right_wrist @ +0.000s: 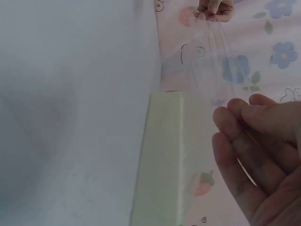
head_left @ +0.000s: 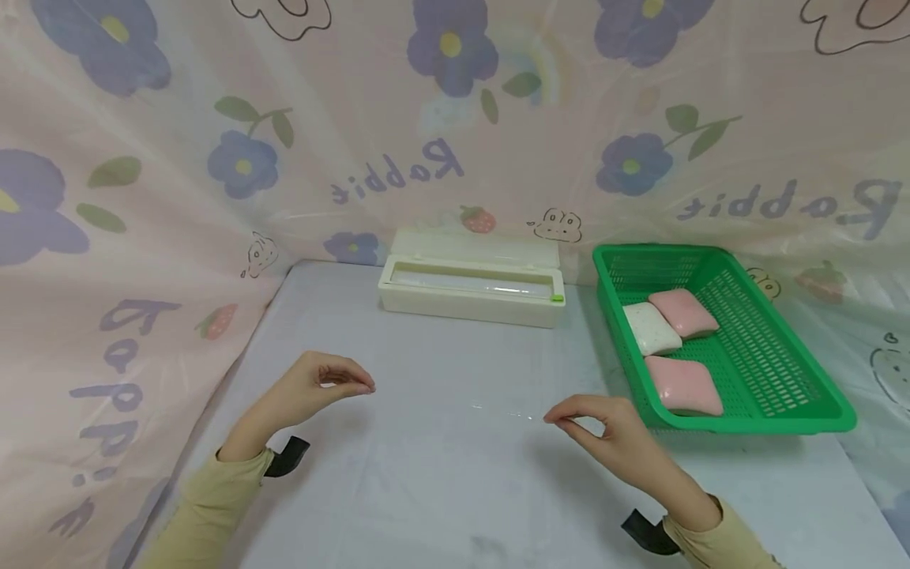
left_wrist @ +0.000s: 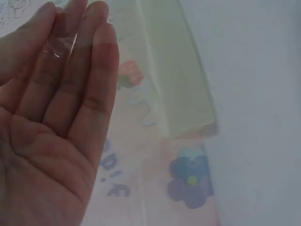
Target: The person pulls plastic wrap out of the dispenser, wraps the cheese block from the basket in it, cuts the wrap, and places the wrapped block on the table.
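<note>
A sheet of clear cling film (right_wrist: pixel 211 52) stretches between my two hands above the table. Only faint glints of it show in the head view. My left hand (head_left: pixel 302 391) pinches one end between thumb and fingertips; in the left wrist view the film crosses the fingers (left_wrist: pixel 96 61). The other end is pinched by my right hand (head_left: pixel 614 438), on the right side of the table. Behind both hands lies a long white cling film dispenser box (head_left: pixel 469 310), its lid (head_left: pixel 476 246) raised and a roll (head_left: pixel 455 281) showing inside.
A green plastic basket (head_left: pixel 782 427) stands at the right, behind my right hand. Inside it are two pink soap-like bars (head_left: pixel 686 387) and a white speckled one (head_left: pixel 648 328). A green cutter slide (head_left: pixel 558 298) sits at the dispenser's right end. Printed curtain (head_left: pixel 498 158) borders the table.
</note>
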Demonstrator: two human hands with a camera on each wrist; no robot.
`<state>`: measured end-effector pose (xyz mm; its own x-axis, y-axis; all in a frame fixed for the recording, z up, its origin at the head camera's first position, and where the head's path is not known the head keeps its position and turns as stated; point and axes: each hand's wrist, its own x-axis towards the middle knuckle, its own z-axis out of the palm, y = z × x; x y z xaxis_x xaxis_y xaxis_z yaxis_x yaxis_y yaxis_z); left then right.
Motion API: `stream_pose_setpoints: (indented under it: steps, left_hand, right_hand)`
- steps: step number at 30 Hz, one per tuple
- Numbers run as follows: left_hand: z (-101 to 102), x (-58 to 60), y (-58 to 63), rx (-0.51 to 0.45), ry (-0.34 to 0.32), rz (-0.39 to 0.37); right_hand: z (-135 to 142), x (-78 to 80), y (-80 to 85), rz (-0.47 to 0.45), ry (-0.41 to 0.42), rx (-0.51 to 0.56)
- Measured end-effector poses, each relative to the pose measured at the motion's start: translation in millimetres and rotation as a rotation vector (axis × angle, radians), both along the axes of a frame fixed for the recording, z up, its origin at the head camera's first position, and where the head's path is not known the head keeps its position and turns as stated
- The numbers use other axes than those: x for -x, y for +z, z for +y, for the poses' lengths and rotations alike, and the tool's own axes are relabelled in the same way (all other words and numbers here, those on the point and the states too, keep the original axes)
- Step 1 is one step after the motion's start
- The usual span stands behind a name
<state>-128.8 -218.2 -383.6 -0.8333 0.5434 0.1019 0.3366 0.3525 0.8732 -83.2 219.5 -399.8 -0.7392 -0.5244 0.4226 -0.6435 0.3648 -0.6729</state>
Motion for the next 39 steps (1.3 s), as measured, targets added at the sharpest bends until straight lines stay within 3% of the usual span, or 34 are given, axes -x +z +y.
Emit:
stream_pose_setpoints:
  steps: [5, 12, 18, 27, 35, 39]
  left_hand:
    - [1.8, -1.8, -20.1, 0.014, 0.004, -0.073]
    - [9.4, 0.6, -47.4, 0.058, -0.016, -0.073]
    - [10.6, 2.1, -65.8, 0.061, 0.021, -0.082]
    - [21.6, 2.3, -84.3, 0.138, 0.168, -0.063]
    - [25.2, 3.0, -85.7, 0.162, 0.354, -0.139]
    - [27.1, 2.7, -85.0, 0.161, 0.404, -0.144]
  right_hand:
    - [-0.3, -4.3, -21.0, 0.013, -0.037, -0.036]
    - [-0.2, -5.3, -47.9, 0.076, 0.027, -0.002]
    - [1.8, -4.0, -61.9, 0.060, 0.027, -0.039]
    - [3.3, -2.0, -80.5, -0.017, 0.019, -0.209]
    - [3.3, -1.0, -83.6, -0.075, 0.071, -0.228]
    - [5.0, -3.5, -80.9, -0.084, 0.085, -0.280]
